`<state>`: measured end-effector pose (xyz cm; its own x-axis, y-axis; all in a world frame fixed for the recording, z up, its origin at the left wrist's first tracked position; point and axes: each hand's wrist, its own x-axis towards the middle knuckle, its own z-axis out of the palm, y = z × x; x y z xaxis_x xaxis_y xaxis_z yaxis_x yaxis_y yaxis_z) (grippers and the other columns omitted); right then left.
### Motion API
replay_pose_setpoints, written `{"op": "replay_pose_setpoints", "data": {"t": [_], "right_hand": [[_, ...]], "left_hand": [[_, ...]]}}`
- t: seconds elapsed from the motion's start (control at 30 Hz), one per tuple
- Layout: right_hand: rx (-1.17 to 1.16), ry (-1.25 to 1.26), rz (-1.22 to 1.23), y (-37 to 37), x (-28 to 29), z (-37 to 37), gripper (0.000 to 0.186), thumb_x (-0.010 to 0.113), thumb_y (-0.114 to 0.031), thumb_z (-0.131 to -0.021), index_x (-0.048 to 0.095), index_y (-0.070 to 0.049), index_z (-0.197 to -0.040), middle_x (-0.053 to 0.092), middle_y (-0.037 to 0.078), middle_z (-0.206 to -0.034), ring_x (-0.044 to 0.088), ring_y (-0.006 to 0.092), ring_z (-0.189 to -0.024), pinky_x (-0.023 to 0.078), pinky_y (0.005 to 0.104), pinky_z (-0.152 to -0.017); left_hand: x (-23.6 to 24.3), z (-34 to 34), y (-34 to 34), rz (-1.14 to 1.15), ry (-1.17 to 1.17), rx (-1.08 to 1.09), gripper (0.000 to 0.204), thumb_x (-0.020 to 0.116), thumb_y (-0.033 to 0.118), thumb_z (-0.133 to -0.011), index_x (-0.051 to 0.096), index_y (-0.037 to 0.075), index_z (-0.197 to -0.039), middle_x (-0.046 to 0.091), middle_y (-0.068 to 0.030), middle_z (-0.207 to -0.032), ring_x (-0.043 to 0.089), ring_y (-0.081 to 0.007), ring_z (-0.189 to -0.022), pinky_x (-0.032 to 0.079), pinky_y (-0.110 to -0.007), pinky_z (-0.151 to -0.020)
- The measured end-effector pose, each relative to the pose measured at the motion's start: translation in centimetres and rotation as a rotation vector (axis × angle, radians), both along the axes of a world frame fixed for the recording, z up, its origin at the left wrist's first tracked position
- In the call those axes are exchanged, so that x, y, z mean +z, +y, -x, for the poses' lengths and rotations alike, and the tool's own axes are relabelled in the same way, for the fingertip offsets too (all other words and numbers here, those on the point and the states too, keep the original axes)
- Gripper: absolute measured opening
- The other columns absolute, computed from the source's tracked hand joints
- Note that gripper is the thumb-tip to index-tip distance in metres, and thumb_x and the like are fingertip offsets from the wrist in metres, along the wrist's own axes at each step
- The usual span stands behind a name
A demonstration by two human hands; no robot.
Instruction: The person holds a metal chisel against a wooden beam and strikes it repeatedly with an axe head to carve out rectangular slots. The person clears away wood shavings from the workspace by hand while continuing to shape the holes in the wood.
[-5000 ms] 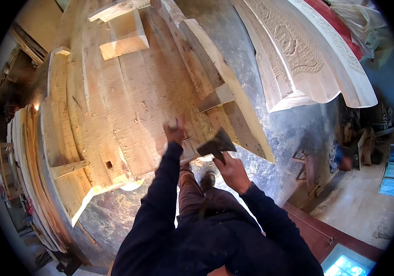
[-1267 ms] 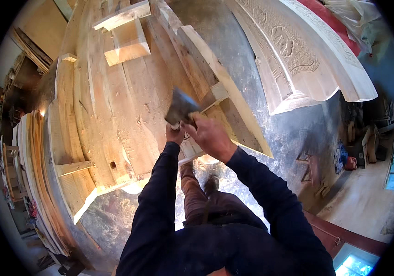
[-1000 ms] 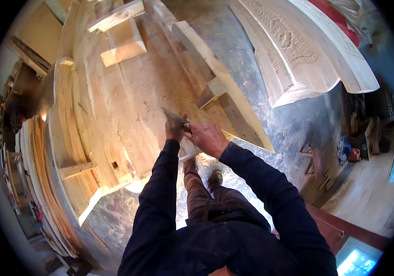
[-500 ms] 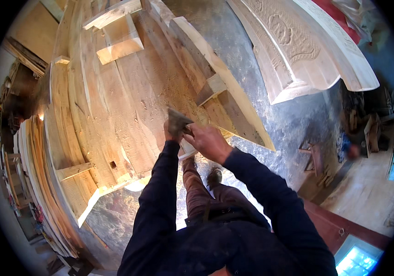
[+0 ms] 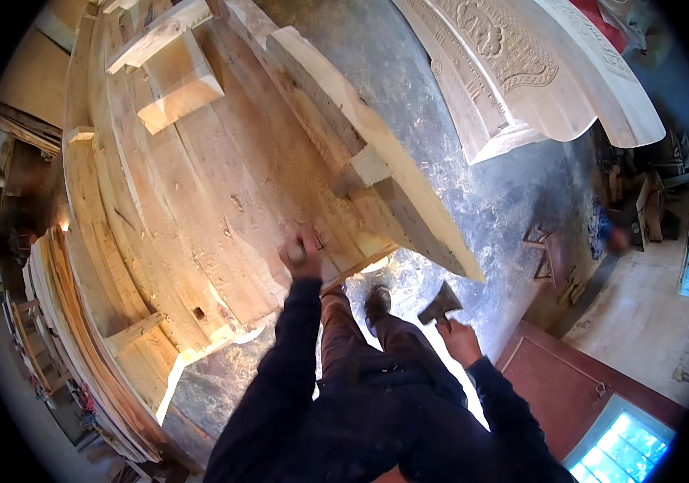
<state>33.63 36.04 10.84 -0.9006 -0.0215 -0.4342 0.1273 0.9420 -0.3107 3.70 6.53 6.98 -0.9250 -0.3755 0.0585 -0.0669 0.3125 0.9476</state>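
Observation:
A hatchet (image 5: 441,303) with a dark, broad metal head is held in my right hand (image 5: 463,343), out to the right of my legs. Its fingers wrap round the handle just below the head. My left hand (image 5: 302,253) is closed low over the large wooden plank panel (image 5: 207,201), close to its near right end. A blunt, round end of something shows at that fist, but I cannot make out what it is. A thick curved side rail (image 5: 384,153) with a short block (image 5: 371,165) runs along the panel's right side.
A pale carved wooden panel (image 5: 513,72) lies at the upper right. Several long boards (image 5: 78,338) are stacked on the left. A wooden box-like block (image 5: 181,88) stands on the far part of the plank panel. A reddish door (image 5: 550,382) is at the lower right.
My hands have moved apart. The right one has swung right and toward me with the hatchet; the left one is slightly lower, over the planks. The view has shifted a little.

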Motion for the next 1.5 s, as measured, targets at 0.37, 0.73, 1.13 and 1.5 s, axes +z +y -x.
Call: {"op": "replay_pose_setpoints", "data": {"t": [0.37,0.73,1.13,1.5], "right_hand": [[-0.461,-0.320,0.135,-1.2,-2.1,-5.7,0.048,0.053,-0.045,-0.099,0.066,0.002,-0.092,0.068,0.029,-0.090,0.065,0.0496,-0.087,0.051,0.0558,-0.077],[-0.823,-0.447,0.287,-0.9,-2.2,-6.6,0.051,0.055,-0.045,-0.098,0.061,0.002,-0.080,0.059,0.012,-0.055,0.060,0.0232,-0.043,0.049,0.0385,-0.045],[-0.673,-0.340,0.122,-1.1,-5.3,-10.6,0.053,0.050,-0.047,-0.097,0.065,0.002,-0.084,0.068,0.022,-0.071,0.069,0.0367,-0.066,0.054,0.0469,-0.066],[-0.370,-0.400,0.127,-0.6,-6.1,-14.4,0.017,0.061,-0.017,-0.090,0.064,-0.013,-0.106,0.065,0.017,-0.083,0.067,0.0372,-0.074,0.052,0.0502,-0.065]], "left_hand": [[-1.8,0.5,-0.9,-0.054,0.036,-0.037,0.037,0.067,0.011,-0.091,0.048,0.005,-0.059,0.048,0.0016,-0.056,0.043,-0.0068,-0.056,0.035,-0.029,-0.053],[-1.0,1.8,-0.5,-0.112,0.011,-0.040,0.044,0.071,0.014,-0.090,0.044,0.007,-0.057,0.040,0.0055,-0.057,0.037,-0.0071,-0.057,0.032,-0.030,-0.052],[-5.3,5.4,-1.5,-0.170,-0.034,0.027,0.044,0.071,0.022,-0.091,0.043,0.010,-0.059,0.041,0.0028,-0.054,0.040,-0.0113,-0.050,0.033,-0.032,-0.048],[0.3,13.1,-5.4,-0.365,-1.102,-0.540,0.054,0.078,0.050,-0.084,0.041,0.018,-0.062,0.038,0.0038,-0.050,0.035,-0.0111,-0.037,0.024,-0.030,-0.036]]}}
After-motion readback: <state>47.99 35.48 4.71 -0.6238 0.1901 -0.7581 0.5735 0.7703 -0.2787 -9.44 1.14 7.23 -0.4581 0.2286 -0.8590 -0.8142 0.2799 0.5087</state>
